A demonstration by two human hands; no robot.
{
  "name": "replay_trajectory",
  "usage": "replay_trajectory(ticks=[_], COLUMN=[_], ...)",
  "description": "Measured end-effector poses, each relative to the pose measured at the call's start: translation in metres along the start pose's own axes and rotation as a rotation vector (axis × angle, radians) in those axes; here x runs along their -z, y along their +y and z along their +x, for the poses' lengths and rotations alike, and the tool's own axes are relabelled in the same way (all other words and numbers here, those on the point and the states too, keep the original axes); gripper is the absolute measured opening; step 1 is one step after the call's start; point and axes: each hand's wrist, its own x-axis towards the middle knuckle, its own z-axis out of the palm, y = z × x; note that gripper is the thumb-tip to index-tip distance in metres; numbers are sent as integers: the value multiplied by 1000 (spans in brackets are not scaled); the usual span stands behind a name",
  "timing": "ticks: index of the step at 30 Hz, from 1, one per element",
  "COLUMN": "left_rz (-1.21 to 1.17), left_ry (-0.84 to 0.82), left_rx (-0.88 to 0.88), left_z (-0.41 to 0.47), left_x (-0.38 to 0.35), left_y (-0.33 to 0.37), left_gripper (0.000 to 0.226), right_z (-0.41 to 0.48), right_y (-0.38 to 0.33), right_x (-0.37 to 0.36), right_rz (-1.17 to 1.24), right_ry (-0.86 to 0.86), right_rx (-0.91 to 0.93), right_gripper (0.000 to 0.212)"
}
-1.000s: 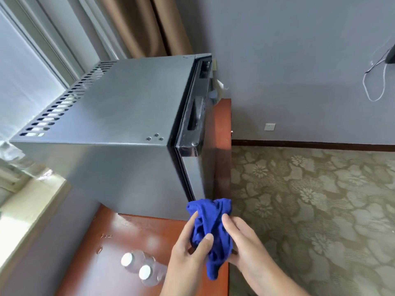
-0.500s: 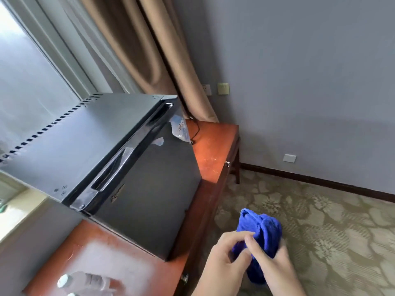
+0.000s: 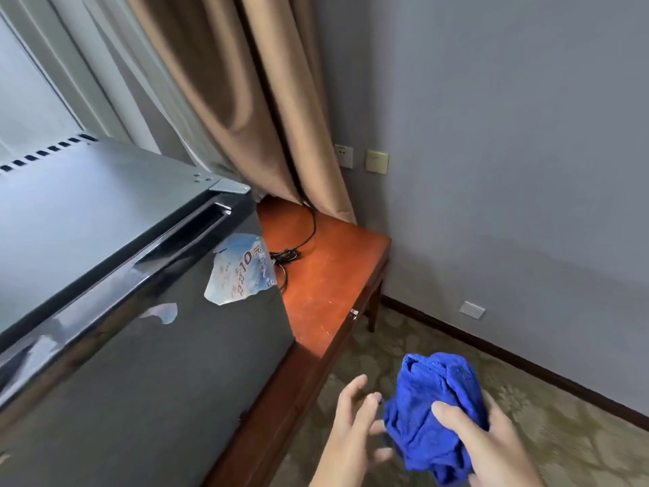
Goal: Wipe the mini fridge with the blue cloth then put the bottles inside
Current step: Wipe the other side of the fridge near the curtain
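The dark grey mini fridge (image 3: 116, 275) stands on a reddish wooden table (image 3: 326, 275), its door closed and facing right; a torn blue-white sticker (image 3: 240, 270) clings to the door's upper corner. My right hand (image 3: 491, 441) grips the bunched blue cloth (image 3: 428, 413) low at the right, over the carpet. Just left of the cloth my left hand (image 3: 351, 427) has its fingers spread and holds nothing. No bottles are in view.
A black cable (image 3: 298, 247) lies coiled on the table behind the fridge. Tan curtains (image 3: 246, 100) hang at the back, next to two wall sockets (image 3: 361, 158). Patterned carpet (image 3: 526, 398) covers the floor to the right, below a grey wall.
The view has swung right and closer to the fridge's door; the bottles have left the frame. My left hand has let go of the cloth, which only my right hand holds.
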Motion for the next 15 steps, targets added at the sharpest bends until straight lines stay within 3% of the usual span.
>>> replay_trajectory(ticks=[3,5,8,13,15], left_rz=[-64,-142,-219,-245,-244], left_ry=[-85,-176,-263,-58,54], left_rx=[79,9,-20,-125,-187], left_z=[58,75,92,127,147], left_x=[-26,-50,-54,-30,-14], left_y=[24,60,121,159,159], left_gripper=[67,57,61,54,68], right_z=[51,79,114,170,195], right_y=[-47,-84,-124,-149,-151], right_x=[8,6,-11,-57,-77], right_rz=[-39,-22,-74,-93,-107], right_ry=[-133,-226,-321,-403,-500], right_rx=[67,77,93,42,-14], right_gripper=[85,73,59,63,68])
